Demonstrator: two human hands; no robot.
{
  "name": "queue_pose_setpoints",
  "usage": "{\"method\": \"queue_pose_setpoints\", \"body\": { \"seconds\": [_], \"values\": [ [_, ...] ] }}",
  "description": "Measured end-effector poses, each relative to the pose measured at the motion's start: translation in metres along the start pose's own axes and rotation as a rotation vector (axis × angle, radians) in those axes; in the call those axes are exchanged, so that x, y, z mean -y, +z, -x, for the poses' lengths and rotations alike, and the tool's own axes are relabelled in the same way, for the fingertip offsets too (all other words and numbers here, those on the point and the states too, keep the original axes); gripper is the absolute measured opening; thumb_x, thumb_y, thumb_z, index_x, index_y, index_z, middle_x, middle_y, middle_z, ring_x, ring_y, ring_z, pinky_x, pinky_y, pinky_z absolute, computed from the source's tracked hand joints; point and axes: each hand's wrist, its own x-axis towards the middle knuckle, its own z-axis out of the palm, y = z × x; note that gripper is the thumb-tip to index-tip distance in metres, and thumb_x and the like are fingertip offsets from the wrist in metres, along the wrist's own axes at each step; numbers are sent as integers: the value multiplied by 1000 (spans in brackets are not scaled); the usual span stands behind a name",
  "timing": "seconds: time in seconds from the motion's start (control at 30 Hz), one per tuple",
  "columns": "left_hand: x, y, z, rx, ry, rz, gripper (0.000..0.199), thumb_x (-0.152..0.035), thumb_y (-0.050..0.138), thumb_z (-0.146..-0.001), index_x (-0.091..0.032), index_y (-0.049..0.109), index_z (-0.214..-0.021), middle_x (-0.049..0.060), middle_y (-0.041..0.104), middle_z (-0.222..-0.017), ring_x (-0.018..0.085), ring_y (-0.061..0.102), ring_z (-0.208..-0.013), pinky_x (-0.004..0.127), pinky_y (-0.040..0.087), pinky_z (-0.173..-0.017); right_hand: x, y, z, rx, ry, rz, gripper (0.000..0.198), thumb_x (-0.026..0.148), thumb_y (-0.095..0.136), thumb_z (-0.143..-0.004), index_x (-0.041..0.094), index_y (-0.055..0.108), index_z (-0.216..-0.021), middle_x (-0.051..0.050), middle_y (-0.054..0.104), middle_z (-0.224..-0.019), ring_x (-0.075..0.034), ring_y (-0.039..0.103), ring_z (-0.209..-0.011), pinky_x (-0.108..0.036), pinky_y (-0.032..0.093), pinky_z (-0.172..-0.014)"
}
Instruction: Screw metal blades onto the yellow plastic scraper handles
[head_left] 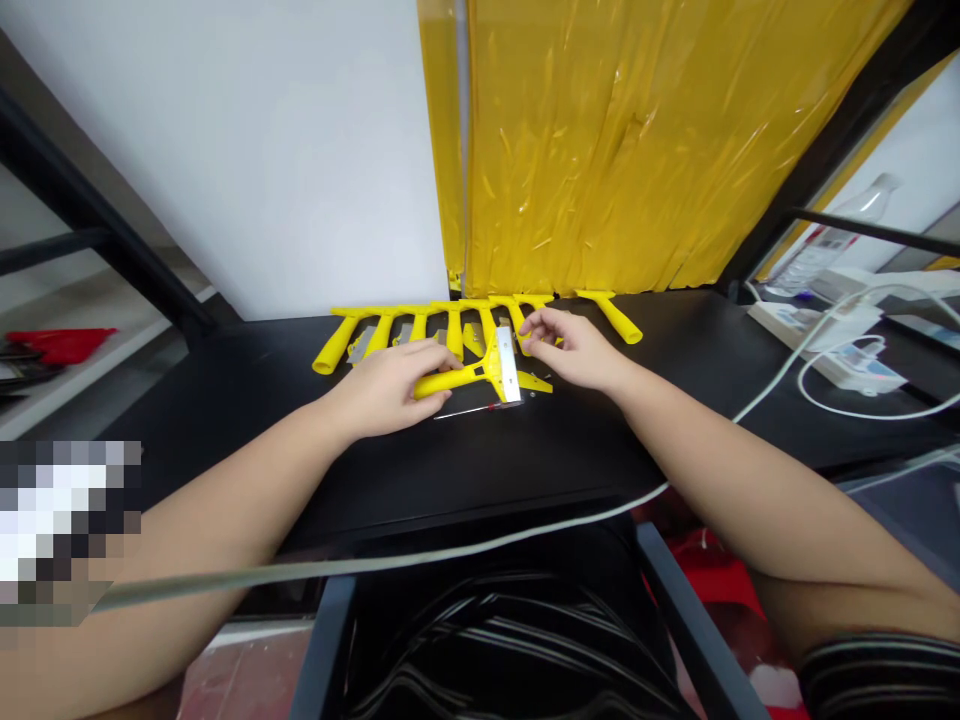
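My left hand (390,385) is closed around the handle of a yellow scraper (450,381), held just over the black table. A flat silver metal plate (509,365) lies across the scraper's head. To the right of that head, my right hand (566,345) has its fingers curled together beside the yellow handles; whatever lies between the fingertips is hidden. Below the scraper rests a thin screwdriver (472,410) with a red part. A yellow blade-shaped piece (536,383) and tiny screws (532,394) are near the plate.
Several yellow scraper handles (347,340) line the table's back edge, with grey metal pieces (362,344) among them. One handle (621,322) lies apart at right. A white cable (480,548) crosses in front of me. Power strips (847,360) and a plastic bottle (832,240) are at right.
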Motion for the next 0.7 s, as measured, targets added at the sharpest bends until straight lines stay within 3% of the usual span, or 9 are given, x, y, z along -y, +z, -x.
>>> {"method": "queue_pose_setpoints", "body": {
  "seconds": [0.1,0.23,0.33,0.47,0.7],
  "values": [
    [4,0,0,-4,-1,-9,31,-34,63,-94,-22,66,-122,8,74,-115,25,70,-102,39,54,-88,-8,-11,-2,106,-92,256,7,19,69,-86,20,76,-87,-6,77,-92,-23,69,-83,-41,54,-82],
    [9,0,0,-6,-8,-15,31,-33,63,-93,-21,66,-121,8,74,-114,25,70,-101,39,54,-87,-13,-10,-2,273,-166,406,12,28,76,-88,21,83,-95,-10,76,-99,-29,69,-99,-48,52,-98],
    [10,0,0,0,-7,-8,31,-33,63,-93,-21,66,-122,8,74,-116,26,70,-103,39,54,-88,-13,-3,-2,280,-130,477,23,37,81,-87,22,84,-104,-11,73,-100,-32,65,-103,-50,52,-97],
    [11,0,1,7,-5,3,31,-34,63,-94,-21,66,-121,8,74,-117,26,70,-104,39,54,-88,-13,3,-4,278,-115,464,17,31,83,-85,22,83,-99,-11,72,-100,-32,64,-102,-49,52,-95],
    [12,1,1,-3,-5,16,30,-35,64,-92,-21,67,-119,8,74,-111,24,69,-99,39,54,-85,-14,2,-5,226,2,244,8,26,79,-83,21,73,-84,-5,71,-87,-21,63,-80,-38,49,-74]
  ]
}}
